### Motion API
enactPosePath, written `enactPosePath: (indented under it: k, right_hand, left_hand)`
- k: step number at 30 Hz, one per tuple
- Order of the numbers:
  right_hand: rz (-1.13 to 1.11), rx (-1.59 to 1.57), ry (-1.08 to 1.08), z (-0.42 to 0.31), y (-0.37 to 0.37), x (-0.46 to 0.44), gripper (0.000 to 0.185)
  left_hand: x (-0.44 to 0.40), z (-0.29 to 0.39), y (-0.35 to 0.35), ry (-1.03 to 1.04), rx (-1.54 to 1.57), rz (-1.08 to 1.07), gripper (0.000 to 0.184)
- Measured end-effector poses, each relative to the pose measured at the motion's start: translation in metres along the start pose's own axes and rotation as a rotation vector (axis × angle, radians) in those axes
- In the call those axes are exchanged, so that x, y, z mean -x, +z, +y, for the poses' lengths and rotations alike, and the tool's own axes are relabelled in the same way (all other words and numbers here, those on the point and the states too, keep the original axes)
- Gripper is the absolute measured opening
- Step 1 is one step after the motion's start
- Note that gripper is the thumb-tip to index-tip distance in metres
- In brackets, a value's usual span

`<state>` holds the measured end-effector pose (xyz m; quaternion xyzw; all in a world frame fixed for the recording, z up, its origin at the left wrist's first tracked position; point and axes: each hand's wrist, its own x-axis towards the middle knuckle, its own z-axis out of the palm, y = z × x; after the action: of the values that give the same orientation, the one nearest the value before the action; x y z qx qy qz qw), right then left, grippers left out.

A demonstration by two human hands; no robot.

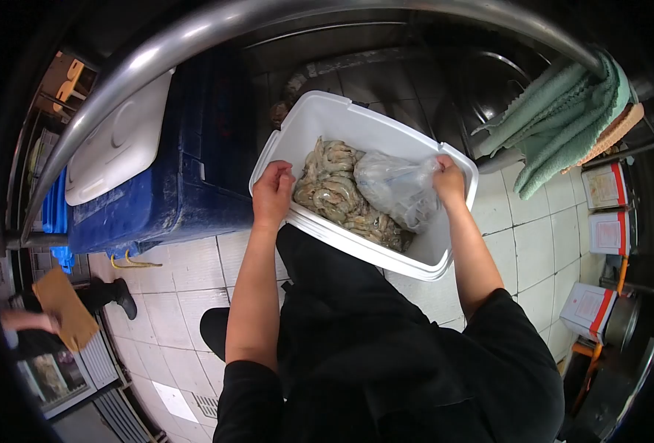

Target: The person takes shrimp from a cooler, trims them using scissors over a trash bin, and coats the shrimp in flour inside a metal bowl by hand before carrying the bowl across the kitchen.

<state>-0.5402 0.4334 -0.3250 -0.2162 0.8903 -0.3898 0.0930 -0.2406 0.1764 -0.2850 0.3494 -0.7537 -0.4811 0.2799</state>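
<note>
A white plastic tub [386, 118] stands tilted in front of my legs. Raw shrimp [332, 184] are piled in its left and middle part, and a clear plastic bag [397, 184] lies against them on the right. My left hand [273, 193] is curled over the tub's left wall near the front corner. At the right side of the tub, my right hand [449, 179] pinches the edge of the clear bag, close to the wall.
A blue cooler [127, 210] with a white lid [124, 148] stands at the left. Green towels [563, 125] hang from a metal rail [216, 29]. At lower left another person's hand [39, 322] holds cardboard [66, 308]. Boxes [589, 311] line the right.
</note>
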Motion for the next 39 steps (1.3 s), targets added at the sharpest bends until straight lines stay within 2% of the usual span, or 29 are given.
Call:
enactPosePath:
  k: [1,2,4,6,8,9,10,12,14,21,24,26,27,29,31,33,34,36,37,39]
  right_hand:
    - [0.048,-0.014,-0.091,-0.002,0.001,0.001,0.026]
    - [0.047,-0.013,-0.093,-0.017,-0.005,0.004,0.026]
    - [0.221,-0.081,-0.380,-0.063,-0.016,0.017,0.025]
    - [-0.071,-0.251,-0.350,-0.081,-0.001,0.019,0.026]
    - [-0.287,-0.143,-0.430,-0.090,0.029,0.025,0.025]
    - [-0.288,-0.142,-0.434,-0.085,0.045,0.027,0.025]
    - [-0.310,0.196,-0.439,-0.074,0.064,0.028,0.027]
    - [-0.321,0.539,-0.442,-0.053,0.079,0.018,0.029]
    - [-0.613,0.654,-0.258,-0.026,0.070,-0.018,0.033]
    - [-0.766,0.913,-0.261,-0.004,0.045,-0.041,0.029]
    - [-0.752,0.832,-0.286,0.001,0.051,-0.038,0.023]
    - [-0.762,0.276,-0.200,0.003,0.059,-0.036,0.022]
    - [-0.760,0.278,-0.205,-0.010,0.058,-0.030,0.022]
    - [-0.807,-0.048,-0.098,-0.044,0.059,-0.019,0.023]
    - [-0.843,-0.146,-0.114,-0.067,0.039,-0.016,0.022]
    - [-0.929,-0.360,0.102,-0.074,0.001,-0.022,0.022]
    - [-0.928,-0.357,0.107,-0.060,-0.005,-0.030,0.022]
    - [-0.767,0.287,-0.166,-0.022,-0.012,-0.047,0.023]
    - [-0.758,0.292,-0.160,0.003,-0.003,-0.052,0.023]
    - [-0.834,1.013,-0.477,0.033,0.016,-0.054,0.027]
  left_hand:
    - [0.000,0.001,0.001,0.001,0.001,0.000,0.018]
    - [-0.001,0.000,0.001,0.011,0.009,0.008,0.018]
    - [0.000,-0.001,0.002,0.018,0.017,0.018,0.017]
    - [-0.001,-0.001,0.002,0.028,-0.037,0.014,0.017]
    - [-0.001,0.001,0.003,0.026,-0.062,0.021,0.017]
    - [0.000,0.001,0.003,0.023,-0.089,0.029,0.016]
    - [0.000,0.001,0.002,0.024,-0.087,0.035,0.016]
    - [-0.001,0.002,0.003,0.096,-0.195,0.030,0.016]
    - [-0.002,0.009,0.003,0.116,-0.237,0.048,0.016]
    - [0.002,0.016,0.004,0.122,-0.351,0.068,0.015]
    - [0.003,0.016,0.004,0.089,-0.342,0.054,0.015]
    - [0.002,0.016,0.004,0.099,-0.363,0.056,0.015]
    - [0.002,0.016,0.004,0.104,-0.388,0.053,0.015]
    - [0.002,0.017,0.005,0.101,-0.377,0.056,0.014]
    - [0.003,0.016,0.004,0.091,-0.371,0.048,0.014]
    - [0.003,0.016,0.004,0.147,-0.381,0.064,0.014]
    - [0.004,0.016,0.005,0.145,-0.377,0.060,0.014]
    - [0.003,0.017,0.006,0.150,-0.385,0.065,0.014]
    - [0.002,0.017,0.008,0.156,-0.376,0.060,0.014]
    - [0.001,0.019,0.009,0.126,-0.444,0.052,0.014]
